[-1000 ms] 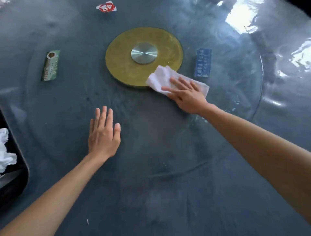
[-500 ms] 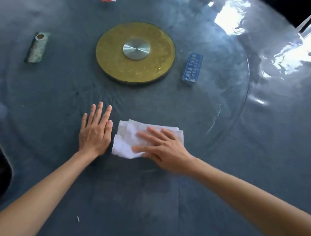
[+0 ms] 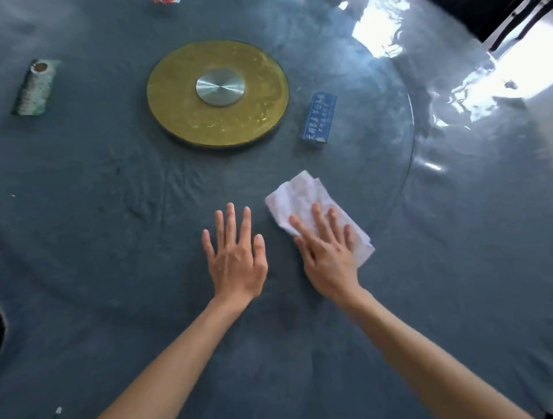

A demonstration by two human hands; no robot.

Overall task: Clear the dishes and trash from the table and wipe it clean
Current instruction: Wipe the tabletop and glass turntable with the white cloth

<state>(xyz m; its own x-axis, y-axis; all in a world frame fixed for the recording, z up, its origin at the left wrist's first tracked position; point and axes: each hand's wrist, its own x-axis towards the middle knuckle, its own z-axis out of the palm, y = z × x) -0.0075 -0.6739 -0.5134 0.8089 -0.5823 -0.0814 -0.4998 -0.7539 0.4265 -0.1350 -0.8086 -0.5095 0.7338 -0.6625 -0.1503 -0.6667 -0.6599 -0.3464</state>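
A folded white cloth [image 3: 302, 197] lies flat on the glass turntable [image 3: 389, 185] of the round table. My right hand [image 3: 327, 254] presses on the cloth's near half with straight, spread fingers. Just to its left, my left hand [image 3: 236, 260] rests flat on the glass, fingers spread, holding nothing. Farther back sit a blue packet [image 3: 319, 119], right of the gold hub, and a green packet [image 3: 34, 86] at the far left. A red-and-white wrapper [image 3: 166, 1] peeks in at the top edge.
The gold disc [image 3: 260, 98] with a silver cap [image 3: 220, 86] marks the turntable's centre. A small white scrap [image 3: 58, 410] lies at the near left. A dark object [image 3: 1, 329] touches the left frame edge. Glare covers the far right of the table.
My right hand slid the cloth from beside the gold disc toward me and leftward next to my left hand, then rightward again. The left hand stayed flat on the glass.
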